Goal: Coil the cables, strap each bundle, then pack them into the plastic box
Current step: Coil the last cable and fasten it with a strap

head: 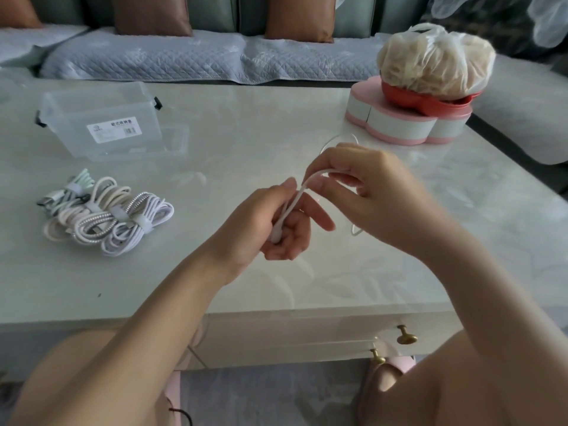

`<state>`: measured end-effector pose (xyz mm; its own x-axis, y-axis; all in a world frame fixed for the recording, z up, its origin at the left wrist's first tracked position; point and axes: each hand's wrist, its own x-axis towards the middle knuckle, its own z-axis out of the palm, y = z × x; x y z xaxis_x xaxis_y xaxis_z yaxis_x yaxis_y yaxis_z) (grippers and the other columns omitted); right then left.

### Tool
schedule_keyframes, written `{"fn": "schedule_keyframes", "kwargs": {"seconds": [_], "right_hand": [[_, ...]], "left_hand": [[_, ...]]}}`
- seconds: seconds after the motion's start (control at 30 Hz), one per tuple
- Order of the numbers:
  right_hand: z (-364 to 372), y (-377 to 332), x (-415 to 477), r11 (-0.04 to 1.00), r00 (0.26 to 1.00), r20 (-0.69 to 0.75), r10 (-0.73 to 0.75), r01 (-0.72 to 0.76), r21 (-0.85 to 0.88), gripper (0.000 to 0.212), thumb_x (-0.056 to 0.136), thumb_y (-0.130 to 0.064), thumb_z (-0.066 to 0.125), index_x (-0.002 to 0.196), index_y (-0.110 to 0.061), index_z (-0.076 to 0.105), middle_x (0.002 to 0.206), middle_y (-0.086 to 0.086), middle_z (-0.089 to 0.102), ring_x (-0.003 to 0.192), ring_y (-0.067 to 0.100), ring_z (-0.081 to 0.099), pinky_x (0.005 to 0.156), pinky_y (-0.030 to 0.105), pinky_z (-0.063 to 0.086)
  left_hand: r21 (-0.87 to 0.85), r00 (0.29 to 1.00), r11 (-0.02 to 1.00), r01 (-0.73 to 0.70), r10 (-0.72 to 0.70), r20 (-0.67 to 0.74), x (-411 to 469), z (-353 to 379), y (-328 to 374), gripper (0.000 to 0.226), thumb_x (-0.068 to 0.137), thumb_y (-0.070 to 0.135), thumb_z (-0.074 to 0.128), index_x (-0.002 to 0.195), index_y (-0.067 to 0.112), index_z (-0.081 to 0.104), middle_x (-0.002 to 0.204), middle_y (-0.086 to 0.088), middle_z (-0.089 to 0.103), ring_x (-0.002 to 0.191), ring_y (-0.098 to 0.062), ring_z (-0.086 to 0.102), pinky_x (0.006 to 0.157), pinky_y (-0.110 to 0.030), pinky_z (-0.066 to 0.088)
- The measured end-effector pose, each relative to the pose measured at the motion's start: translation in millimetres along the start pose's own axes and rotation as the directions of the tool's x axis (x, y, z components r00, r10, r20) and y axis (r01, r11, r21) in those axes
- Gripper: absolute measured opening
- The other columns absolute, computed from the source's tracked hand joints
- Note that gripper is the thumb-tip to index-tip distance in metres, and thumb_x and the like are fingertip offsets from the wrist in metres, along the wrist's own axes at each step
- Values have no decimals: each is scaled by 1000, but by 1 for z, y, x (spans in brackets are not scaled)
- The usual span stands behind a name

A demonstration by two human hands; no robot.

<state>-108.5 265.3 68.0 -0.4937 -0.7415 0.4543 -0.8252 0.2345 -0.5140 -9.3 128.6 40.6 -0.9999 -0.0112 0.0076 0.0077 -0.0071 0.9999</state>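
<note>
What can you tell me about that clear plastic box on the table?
The plastic box is a see-through, rectangular tub of clear plastic, with dark latch clips on its left and right ends and a white printed label with a barcode on its near wall. It stands upright on the pale table, far left, with no lid on it, and looks empty. Neither hand touches it; the strapped cable bundles lie apart, in front.

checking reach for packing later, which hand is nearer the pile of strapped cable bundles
Left. The left hand is just right of the strapped cable bundles, holding the white cable; the right hand is farther right.
</note>
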Motion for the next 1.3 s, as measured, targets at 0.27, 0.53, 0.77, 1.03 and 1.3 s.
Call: {"fn": "schedule_keyframes", "kwargs": {"seconds": [0.27,0.53,0.77,1.03,1.3], "right_hand": [[-11,-1,-3,943,996,47,72,-83,322,10,84,-18,63,76,-15,69,64,12,65,60,28,61,60,41,48],[-12,0,-6,959,993,63,97,-110,261,12,79,-19,59,73,-15,69,61,8,62,56,23,52,54,33,38],[-11,-5,-8,928,992,80,99,-121,352,13,89,-2,59,79,-2,67,61,-6,59,54,-3,58,56,6,39],[0,-7,-4,944,996,-60,64,-41,326,12,85,-19,56,80,-22,66,76,-8,64,71,20,58,65,34,48],[10,-13,-5,910,990,-120,73,-17,413,16,90,-14,52,81,-8,64,79,12,71,67,31,64,57,45,50]], "left_hand": [[-137,999,991,-11,5,-48,1,6,3,42,86,42,37,98,11,63,52,-2,60,40,-13,52,41,-18,38],[-197,998,980,38,-28,53,1,5,-2,25,93,18,42,110,14,60,88,-5,73,75,-20,71,65,-24,55],[-143,973,990,6,27,231,-1,-1,-6,40,97,30,33,121,9,56,97,-10,70,62,-14,56,59,-17,43],[-116,968,993,-1,30,250,2,1,-3,69,93,54,15,107,7,64,60,0,45,47,-10,30,46,-18,24],[21,982,999,-40,36,184,2,0,1,63,95,55,19,97,12,65,64,0,56,46,-11,42,46,-14,33]]}}
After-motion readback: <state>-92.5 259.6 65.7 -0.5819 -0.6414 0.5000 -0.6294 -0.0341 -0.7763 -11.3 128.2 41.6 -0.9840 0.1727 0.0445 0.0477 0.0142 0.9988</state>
